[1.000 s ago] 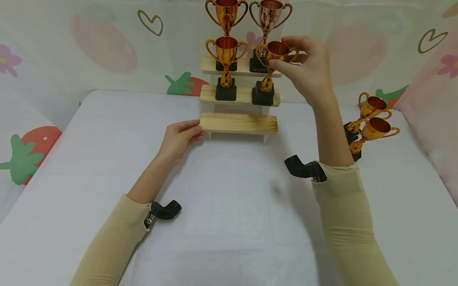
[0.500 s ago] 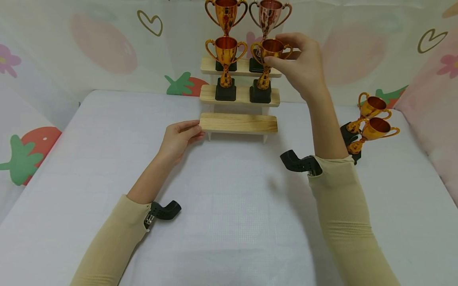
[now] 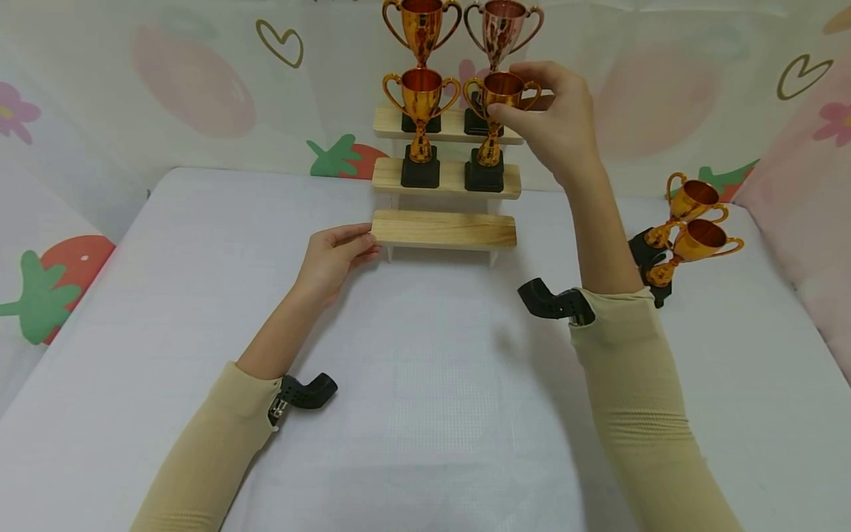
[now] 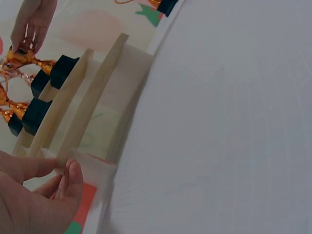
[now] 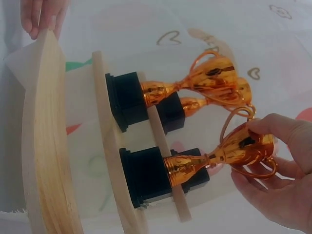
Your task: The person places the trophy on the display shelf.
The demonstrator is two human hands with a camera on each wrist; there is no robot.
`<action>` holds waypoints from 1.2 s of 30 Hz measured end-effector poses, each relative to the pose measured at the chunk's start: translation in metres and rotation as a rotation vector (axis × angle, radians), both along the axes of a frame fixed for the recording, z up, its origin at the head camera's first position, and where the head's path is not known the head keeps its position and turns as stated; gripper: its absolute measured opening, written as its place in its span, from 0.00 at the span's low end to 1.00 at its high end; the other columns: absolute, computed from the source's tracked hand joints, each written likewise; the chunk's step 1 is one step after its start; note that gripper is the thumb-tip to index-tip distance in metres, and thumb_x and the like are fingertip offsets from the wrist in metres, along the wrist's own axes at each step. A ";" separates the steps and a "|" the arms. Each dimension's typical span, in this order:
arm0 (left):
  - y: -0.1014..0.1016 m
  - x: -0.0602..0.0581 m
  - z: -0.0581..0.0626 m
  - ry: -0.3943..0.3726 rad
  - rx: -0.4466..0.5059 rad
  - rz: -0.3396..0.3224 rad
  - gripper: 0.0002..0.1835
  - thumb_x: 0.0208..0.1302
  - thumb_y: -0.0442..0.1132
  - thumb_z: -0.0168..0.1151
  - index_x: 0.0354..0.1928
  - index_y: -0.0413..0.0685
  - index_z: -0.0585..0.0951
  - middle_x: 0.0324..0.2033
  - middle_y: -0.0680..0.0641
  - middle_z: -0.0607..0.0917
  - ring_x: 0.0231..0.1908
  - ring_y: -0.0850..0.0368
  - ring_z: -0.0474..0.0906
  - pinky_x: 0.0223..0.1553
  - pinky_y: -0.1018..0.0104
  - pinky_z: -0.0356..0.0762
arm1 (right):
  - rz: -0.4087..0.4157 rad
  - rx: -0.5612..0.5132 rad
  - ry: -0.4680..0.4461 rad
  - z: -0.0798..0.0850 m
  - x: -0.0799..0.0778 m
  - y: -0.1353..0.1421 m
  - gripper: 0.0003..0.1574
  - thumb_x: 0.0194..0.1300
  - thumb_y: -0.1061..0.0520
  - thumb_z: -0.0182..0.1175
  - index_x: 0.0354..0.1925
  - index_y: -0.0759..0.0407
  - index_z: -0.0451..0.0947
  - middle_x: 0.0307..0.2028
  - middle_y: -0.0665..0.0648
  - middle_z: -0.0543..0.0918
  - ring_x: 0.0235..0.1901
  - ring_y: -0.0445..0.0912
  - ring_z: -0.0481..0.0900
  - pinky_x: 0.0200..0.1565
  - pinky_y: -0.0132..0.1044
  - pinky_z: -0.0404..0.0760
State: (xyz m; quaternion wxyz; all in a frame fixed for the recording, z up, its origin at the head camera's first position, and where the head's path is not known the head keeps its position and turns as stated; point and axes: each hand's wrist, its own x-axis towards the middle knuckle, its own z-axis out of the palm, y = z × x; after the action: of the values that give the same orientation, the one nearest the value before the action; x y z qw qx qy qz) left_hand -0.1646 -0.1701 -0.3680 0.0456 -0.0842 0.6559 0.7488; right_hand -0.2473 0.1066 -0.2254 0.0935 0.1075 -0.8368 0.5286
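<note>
A three-step wooden display stand (image 3: 444,230) stands at the back of the table. My right hand (image 3: 557,122) pinches the cup of a gold trophy (image 3: 503,90), whose black base sits upright on the right of the middle step. To its left on that step is another gold trophy (image 3: 420,94). The top step bears a gold trophy (image 3: 422,29) on the left and a rose-gold trophy (image 3: 501,33) on the right. With thumb and fingers, my left hand (image 3: 332,262) pinches the left end of the lowest step, also seen in the left wrist view.
Two gold trophies (image 3: 701,240) lie tilted on the white table (image 3: 425,384) at the right, partly behind my right forearm. A printed cloth (image 3: 199,96) with strawberries and hearts hangs close behind the stand.
My right hand has shifted slightly left with the gold trophy, and its tilted base now stands straight on the middle step. My left hand has stayed in place.
</note>
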 end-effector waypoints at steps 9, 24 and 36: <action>-0.001 0.000 0.000 -0.009 -0.017 -0.008 0.23 0.79 0.27 0.54 0.71 0.22 0.70 0.61 0.32 0.77 0.38 0.67 0.85 0.50 0.78 0.86 | 0.004 0.000 0.027 -0.003 0.001 0.001 0.35 0.69 0.59 0.72 0.71 0.61 0.75 0.63 0.59 0.78 0.45 0.42 0.81 0.47 0.28 0.84; -0.001 0.001 0.000 -0.011 -0.026 -0.015 0.23 0.80 0.27 0.54 0.71 0.22 0.70 0.62 0.31 0.76 0.38 0.67 0.85 0.51 0.78 0.86 | -0.073 -0.034 0.061 -0.010 0.020 0.013 0.37 0.68 0.59 0.73 0.71 0.61 0.74 0.64 0.61 0.78 0.53 0.51 0.83 0.53 0.34 0.88; -0.001 0.000 0.000 -0.015 -0.033 -0.015 0.23 0.80 0.28 0.54 0.71 0.23 0.70 0.64 0.30 0.76 0.40 0.66 0.85 0.52 0.78 0.86 | -0.105 -0.076 0.056 -0.022 0.036 0.024 0.34 0.68 0.62 0.71 0.70 0.61 0.75 0.61 0.63 0.80 0.51 0.49 0.83 0.57 0.35 0.88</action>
State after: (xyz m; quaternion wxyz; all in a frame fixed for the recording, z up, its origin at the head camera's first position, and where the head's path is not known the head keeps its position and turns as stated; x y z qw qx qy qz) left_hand -0.1648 -0.1712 -0.3680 0.0548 -0.0857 0.6683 0.7369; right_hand -0.2113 0.1304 -0.2474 0.1483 0.0746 -0.8178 0.5510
